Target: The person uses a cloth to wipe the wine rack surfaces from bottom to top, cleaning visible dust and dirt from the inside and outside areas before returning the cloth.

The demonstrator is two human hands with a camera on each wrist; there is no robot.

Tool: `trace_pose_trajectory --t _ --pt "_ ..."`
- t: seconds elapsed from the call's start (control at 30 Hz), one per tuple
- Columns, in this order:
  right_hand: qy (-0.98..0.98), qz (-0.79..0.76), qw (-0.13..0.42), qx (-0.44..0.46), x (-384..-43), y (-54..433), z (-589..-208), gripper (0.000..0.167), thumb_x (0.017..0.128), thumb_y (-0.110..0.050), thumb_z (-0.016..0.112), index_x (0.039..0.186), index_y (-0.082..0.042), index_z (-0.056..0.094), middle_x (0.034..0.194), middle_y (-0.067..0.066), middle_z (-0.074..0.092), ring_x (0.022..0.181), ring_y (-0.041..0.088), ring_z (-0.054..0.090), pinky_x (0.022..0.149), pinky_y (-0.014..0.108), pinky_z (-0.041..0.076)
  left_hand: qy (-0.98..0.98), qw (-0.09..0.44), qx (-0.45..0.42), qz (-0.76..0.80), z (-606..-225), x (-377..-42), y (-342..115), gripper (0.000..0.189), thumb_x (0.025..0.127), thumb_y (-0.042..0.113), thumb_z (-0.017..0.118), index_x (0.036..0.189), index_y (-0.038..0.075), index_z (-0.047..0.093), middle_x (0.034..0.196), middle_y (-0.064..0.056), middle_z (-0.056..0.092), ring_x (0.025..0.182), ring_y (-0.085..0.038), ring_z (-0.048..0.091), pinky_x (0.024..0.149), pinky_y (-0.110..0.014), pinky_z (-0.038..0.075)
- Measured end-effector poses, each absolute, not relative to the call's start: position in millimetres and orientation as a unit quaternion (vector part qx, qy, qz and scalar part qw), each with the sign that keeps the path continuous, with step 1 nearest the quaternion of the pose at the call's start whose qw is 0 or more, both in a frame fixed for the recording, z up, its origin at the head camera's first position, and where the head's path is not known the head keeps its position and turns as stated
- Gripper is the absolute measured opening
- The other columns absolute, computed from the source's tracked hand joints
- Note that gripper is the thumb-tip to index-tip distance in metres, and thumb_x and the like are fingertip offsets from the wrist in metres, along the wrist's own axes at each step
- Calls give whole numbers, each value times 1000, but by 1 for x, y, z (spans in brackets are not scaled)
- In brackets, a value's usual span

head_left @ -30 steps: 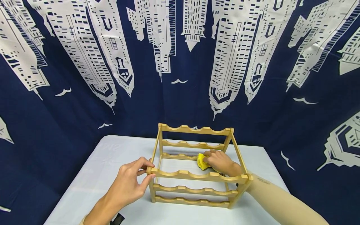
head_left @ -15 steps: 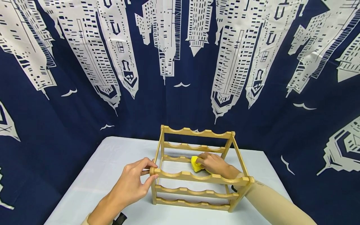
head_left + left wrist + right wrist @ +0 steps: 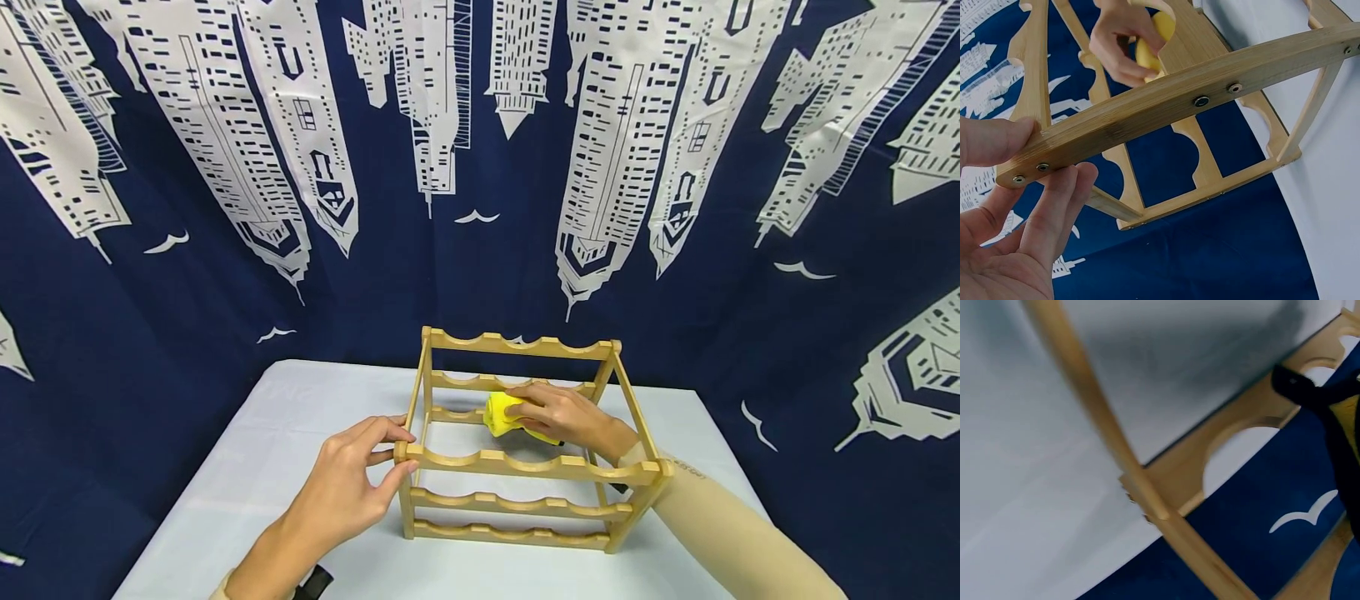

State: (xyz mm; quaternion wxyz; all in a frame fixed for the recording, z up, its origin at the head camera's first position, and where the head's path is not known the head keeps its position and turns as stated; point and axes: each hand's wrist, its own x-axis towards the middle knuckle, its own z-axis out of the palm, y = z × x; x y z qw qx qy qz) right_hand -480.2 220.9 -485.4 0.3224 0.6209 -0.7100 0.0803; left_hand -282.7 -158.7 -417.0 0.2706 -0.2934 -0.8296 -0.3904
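A light wooden wine rack [image 3: 487,460] with scalloped rails stands on the table. My left hand [image 3: 348,475] pinches its near left top corner, thumb on one side and fingers on the other, as the left wrist view shows on the rack's end bar [image 3: 1122,119]. My right hand [image 3: 566,415] reaches inside the frame from the right and grips a crumpled yellow cloth [image 3: 498,415] near the back rails. Part of the cloth is hidden under the fingers. In the right wrist view, a dark shape with a yellow patch covers the right edge; the hand is unclear there.
A white-covered table [image 3: 300,417] lies under the rack. Behind it hangs a navy curtain [image 3: 450,275] printed with white buildings and birds. The rack's front rails and side bars surround the right forearm [image 3: 712,517].
My right hand has moved left inside the rack with the yellow cloth, and is now slightly higher. The left hand keeps its hold on the corner.
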Motion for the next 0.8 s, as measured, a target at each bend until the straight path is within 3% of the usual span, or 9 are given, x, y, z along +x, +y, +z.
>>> trace_pose_trajectory --t 0.23,0.43,0.63,0.8 --pt "-710 89 336 613 -491 204 -477 51 84 -7 104 131 -13 83 135 13 83 102 23 79 88 29 73 -834 260 -297 -386 -415 -285 -160 41 85 -12 96 111 10 75 109 2 84 106 -24 88 87 -16 70" --pt "-711 89 380 585 -495 194 -482 47 83 -4 105 126 -11 87 132 12 85 95 21 77 79 27 71 -831 262 -304 -386 -416 -284 -159 41 85 -13 96 111 9 74 108 2 84 102 -21 89 88 -16 69" --pt "-724 60 390 566 -489 213 -487 47 78 -1 106 121 -12 88 125 10 84 94 21 73 77 28 69 -834 257 -304 -382 -415 -285 -158 40 86 -12 95 111 9 74 111 -2 86 101 -20 88 88 -17 70" --pt "-751 68 381 536 -481 239 -492 43 82 4 102 120 -10 87 125 14 81 95 26 75 76 33 70 -839 255 -298 -376 -413 -284 -159 39 86 -11 97 111 10 75 111 -4 87 101 -21 89 88 -18 71"
